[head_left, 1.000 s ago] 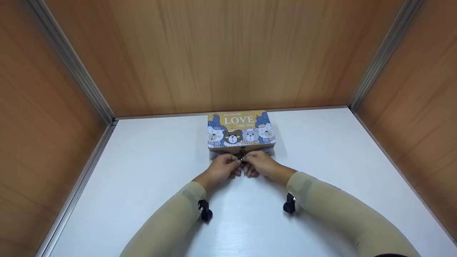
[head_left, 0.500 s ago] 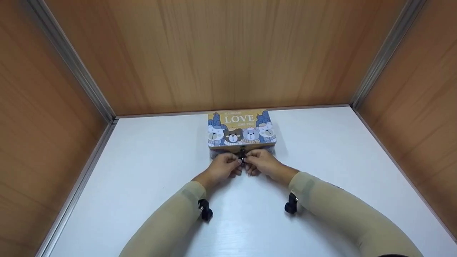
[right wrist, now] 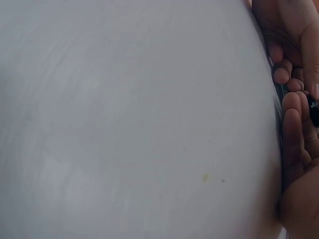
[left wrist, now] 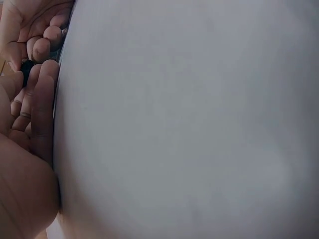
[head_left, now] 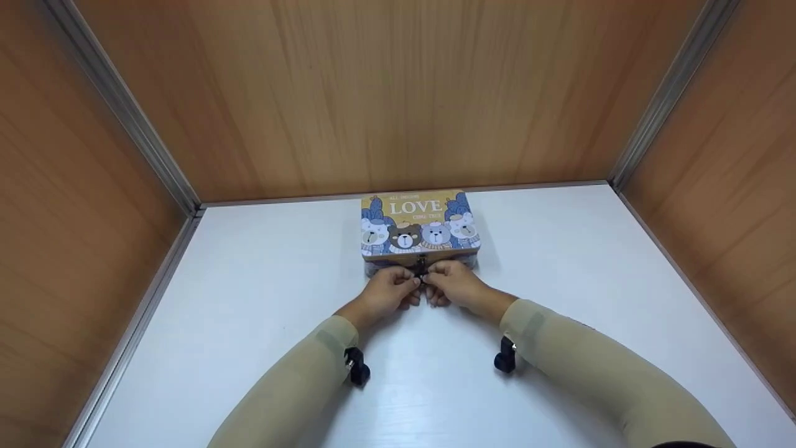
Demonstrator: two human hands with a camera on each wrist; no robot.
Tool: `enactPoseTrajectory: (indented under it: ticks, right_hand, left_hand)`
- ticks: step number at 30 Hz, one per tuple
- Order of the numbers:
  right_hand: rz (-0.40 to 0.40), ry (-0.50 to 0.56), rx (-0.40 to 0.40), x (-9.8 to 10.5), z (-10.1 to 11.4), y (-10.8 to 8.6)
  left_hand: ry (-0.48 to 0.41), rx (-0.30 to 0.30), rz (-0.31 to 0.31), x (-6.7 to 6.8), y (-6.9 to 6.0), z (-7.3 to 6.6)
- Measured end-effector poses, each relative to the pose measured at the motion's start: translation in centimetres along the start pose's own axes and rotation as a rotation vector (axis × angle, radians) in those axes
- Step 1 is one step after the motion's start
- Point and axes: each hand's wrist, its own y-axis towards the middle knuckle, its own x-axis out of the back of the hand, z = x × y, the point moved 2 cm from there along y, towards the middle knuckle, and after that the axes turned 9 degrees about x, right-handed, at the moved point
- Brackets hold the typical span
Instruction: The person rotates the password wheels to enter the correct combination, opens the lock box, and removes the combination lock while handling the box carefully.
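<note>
A lidded box (head_left: 413, 227) printed with bears and the word LOVE stands at the back of the table, lid down. A small black piece that looks like a padlock (head_left: 421, 269) hangs at its front clasp. From the left, my left hand (head_left: 388, 291) pinches this padlock between thumb and forefinger. My right hand (head_left: 457, 285) pinches it from the other side, the two hands' fingertips almost meeting. Both wrist views show the black padlock (left wrist: 27, 69) between the thumbs and fingers, its details mostly covered. The other fingers of both hands are curled near the tabletop.
The white tabletop (head_left: 267, 280) spreads around the box. A wood-grain back panel (head_left: 398, 99) rises right behind it. Side panels (head_left: 727, 205) with metal corner rails stand at left and right. Small black devices (head_left: 357, 367) hang at both wrists.
Both hands stay at the front of the box with the padlock between them. The right hand shifts very slightly; the box barely moves.
</note>
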Motion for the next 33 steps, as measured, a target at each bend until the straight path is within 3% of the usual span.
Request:
enactPoseTrajectory:
  ticks: [13,22,33]
  right_hand:
    - [0.014,0.011,-0.01,0.4,-0.07,0.06]
    - [0.0,0.023,-0.021,0.4,0.2,-0.24]
    - [0.024,-0.011,0.026,0.15,-0.23,0.07]
  left_hand:
    - [-0.005,-0.025,-0.009,-0.12,0.01,-0.02]
    - [0.001,-0.012,-0.005,-0.02,0.06,-0.1]
    - [-0.003,-0.015,-0.006,-0.01,-0.07,0.0]
